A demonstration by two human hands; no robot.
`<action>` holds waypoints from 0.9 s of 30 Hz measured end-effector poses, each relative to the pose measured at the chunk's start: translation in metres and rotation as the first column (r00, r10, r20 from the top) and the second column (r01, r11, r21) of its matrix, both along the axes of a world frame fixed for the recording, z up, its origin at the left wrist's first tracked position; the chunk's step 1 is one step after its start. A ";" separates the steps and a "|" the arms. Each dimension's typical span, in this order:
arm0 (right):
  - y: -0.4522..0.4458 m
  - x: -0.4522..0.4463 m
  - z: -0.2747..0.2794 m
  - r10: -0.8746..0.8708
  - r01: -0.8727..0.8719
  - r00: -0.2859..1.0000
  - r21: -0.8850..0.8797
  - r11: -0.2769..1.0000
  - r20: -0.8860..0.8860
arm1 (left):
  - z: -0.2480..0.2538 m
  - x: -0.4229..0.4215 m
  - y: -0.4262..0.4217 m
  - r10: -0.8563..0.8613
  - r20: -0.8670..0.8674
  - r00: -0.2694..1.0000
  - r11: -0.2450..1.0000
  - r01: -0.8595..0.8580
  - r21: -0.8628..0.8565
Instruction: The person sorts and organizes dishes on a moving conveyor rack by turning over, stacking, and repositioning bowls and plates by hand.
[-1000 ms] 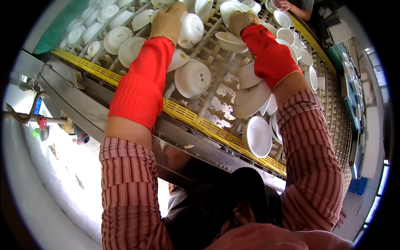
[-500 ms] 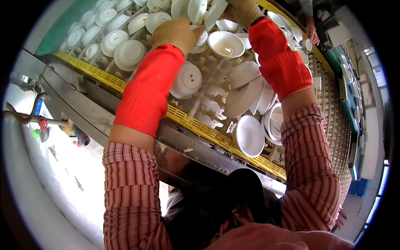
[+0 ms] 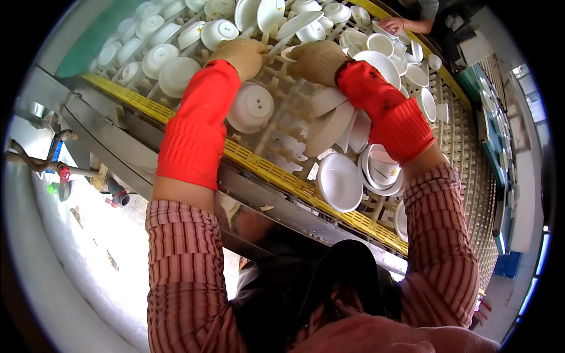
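Note:
My left hand point(image 3: 244, 57), in a tan glove, is closed beside an upturned white bowl point(image 3: 218, 34). Its fingertips point down between the belt's pegs, so whatever they may hold is hidden. To the right, my gloved right hand point(image 3: 318, 61) is closed over a white bowl point(image 3: 287, 53), with only a bit of rim showing past the fingers. Red cuffs cover both wrists. Another upturned bowl point(image 3: 252, 107) lies below my left hand. Tilted plates point(image 3: 329, 126) lean below my right hand, and a white oval bowl point(image 3: 340, 183) stands near the belt's edge.
Many white dishes stand on the pegged conveyor belt point(image 3: 285, 126). A yellow slotted rail point(image 3: 276, 175) runs along its near side, next to a metal frame. At the far right, another person's hand point(image 3: 392, 25) touches dishes. A green curtain point(image 3: 88, 50) hangs at upper left.
My right hand has come down and left, over the bowl. My left hand has moved slightly left and down. The dishes nearby have shifted left. The other person's hand now reaches into the dishes.

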State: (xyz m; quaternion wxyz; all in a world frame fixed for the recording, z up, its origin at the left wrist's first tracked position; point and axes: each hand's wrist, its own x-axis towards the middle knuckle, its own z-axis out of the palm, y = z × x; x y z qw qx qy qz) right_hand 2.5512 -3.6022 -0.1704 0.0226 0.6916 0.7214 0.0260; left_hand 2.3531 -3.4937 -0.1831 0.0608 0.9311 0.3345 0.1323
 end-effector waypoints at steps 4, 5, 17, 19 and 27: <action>0.010 0.046 -0.004 0.311 -0.291 0.948 0.568 0.770 0.065 | -0.018 -0.003 0.039 -0.188 -0.066 0.980 0.936 0.199 0.291; 0.010 0.051 -0.004 0.321 -0.231 0.947 0.669 0.706 -0.011 | -0.024 -0.003 0.045 -0.138 0.073 0.988 0.977 0.124 0.171; -0.038 0.030 -0.002 0.189 -0.267 0.930 -0.224 0.937 -0.316 | 0.028 0.011 -0.090 0.074 0.003 0.997 0.985 -0.073 -0.154; -0.008 0.049 -0.018 0.310 -0.343 0.939 -0.317 0.884 -0.149 | 0.028 0.009 -0.143 0.009 -0.083 0.996 0.963 -0.031 -0.267; -0.084 0.003 0.039 0.612 -0.650 0.758 -0.186 0.737 -0.225 | 0.016 -0.027 -0.236 0.288 0.493 0.821 0.601 0.246 -0.761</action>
